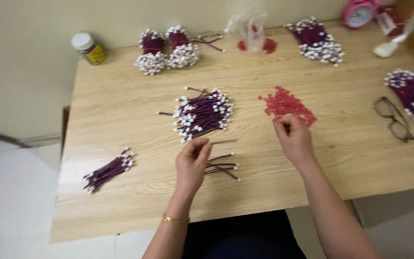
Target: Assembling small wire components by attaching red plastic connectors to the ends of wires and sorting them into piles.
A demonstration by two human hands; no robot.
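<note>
Wooden table (135, 100) spans scene, cable bundles along far edge. Loose cable pile (202, 115) at centre, red connector heap (287, 106) to its right. Left hand (191, 165), fingers closed to pinch, holds single short wire (224, 141) pointing right. Right hand (293, 139) at near edge of red heap, fingertips pinched together; whether anything sits between them, cannot tell. Few loose wires (222, 167) between hands.

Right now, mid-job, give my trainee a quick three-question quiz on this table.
1. True or false: the left hand pinches a wire.
2. Which is the right hand nearest? A) glasses B) red pile C) jar
3. What lies at the table's front left corner?

Key: 1 true. 2 B. 3 A small wire bundle.
</note>
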